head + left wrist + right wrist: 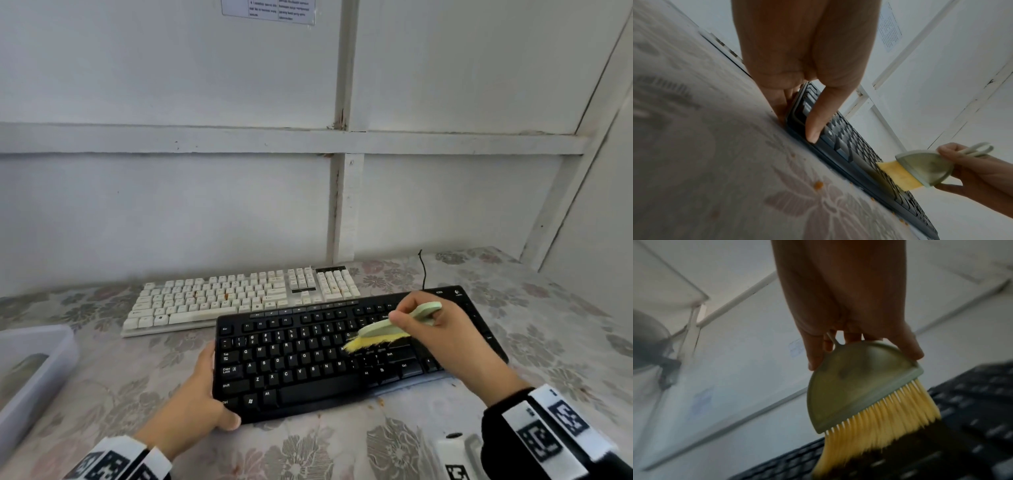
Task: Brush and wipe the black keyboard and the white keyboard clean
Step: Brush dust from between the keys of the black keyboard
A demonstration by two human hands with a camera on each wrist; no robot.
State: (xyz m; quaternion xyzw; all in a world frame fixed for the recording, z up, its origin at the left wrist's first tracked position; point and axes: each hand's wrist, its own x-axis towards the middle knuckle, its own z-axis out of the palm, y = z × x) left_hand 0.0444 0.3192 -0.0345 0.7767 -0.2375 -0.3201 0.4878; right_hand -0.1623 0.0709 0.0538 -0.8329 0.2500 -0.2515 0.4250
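Nearest us, our left hand point(191, 404) grips the flat black plastic keyboard point(342, 356) on the table; our right hand point(442, 339) grips the green yellow-bristled brush point(383, 334) on its keys. Hard strokes could fling crumbs toward the cream-white plastic keyboard point(239, 298) behind.

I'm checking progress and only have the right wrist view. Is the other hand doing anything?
Observer: Yes, the left hand grips the left end of the black keyboard.
Operator: Where's the white keyboard?
Observer: The white keyboard lies behind the black one, by the wall, with orange specks on some keys.
Operator: Any crumbs on the table?
Observer: Yes, orange crumbs lie on the tablecloth along the black keyboard's near edge.
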